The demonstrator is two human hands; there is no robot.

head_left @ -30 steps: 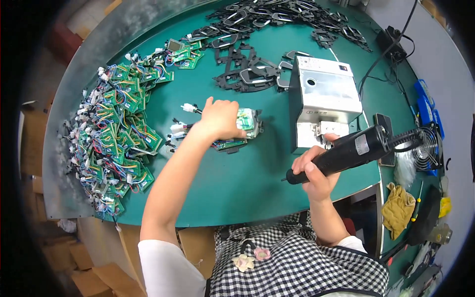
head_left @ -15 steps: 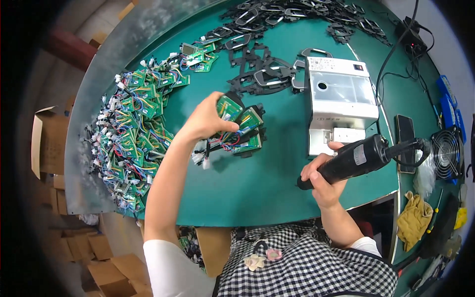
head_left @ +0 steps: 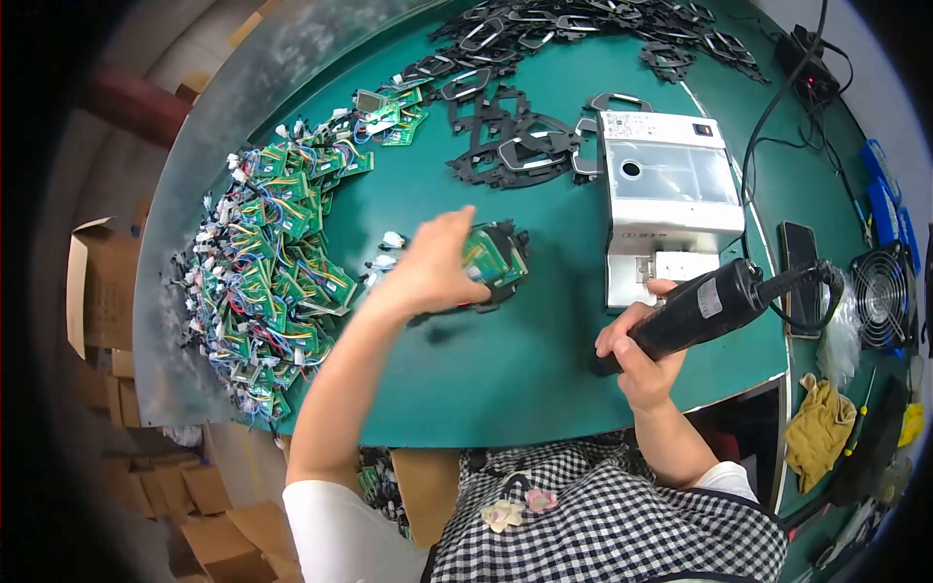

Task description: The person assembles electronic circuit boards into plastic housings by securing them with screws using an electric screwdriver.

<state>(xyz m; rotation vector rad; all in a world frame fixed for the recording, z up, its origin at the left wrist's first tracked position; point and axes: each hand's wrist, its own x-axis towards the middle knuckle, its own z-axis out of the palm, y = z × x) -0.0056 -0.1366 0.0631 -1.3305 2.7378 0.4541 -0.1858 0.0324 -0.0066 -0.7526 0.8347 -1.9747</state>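
Observation:
My left hand [head_left: 437,262] is closed round a black plastic frame fitted with a green circuit board [head_left: 489,257], held just over the green table. White connectors [head_left: 386,255] on wires stick out beside the wrist; fingers cover part of the assembly. In my right hand [head_left: 643,352] is a black electric screwdriver [head_left: 695,309], lying slantwise with its cable end to the right and its front end toward the table's middle. Behind that hand stands a white and silver screw feeder [head_left: 671,175] with a clear lid.
A heap of wired green circuit boards [head_left: 277,262] fills the table's left side. Black plastic frames [head_left: 525,146] lie at the back. On the right are a phone [head_left: 799,267], a small fan [head_left: 880,296], a yellow-brown cloth [head_left: 818,432] and a black power box [head_left: 809,73] with cables.
My left hand has tilted and turned the board assembly, shifting slightly right and lower; its boards now show differently and the wires have swung left. My right hand holds the screwdriver almost still.

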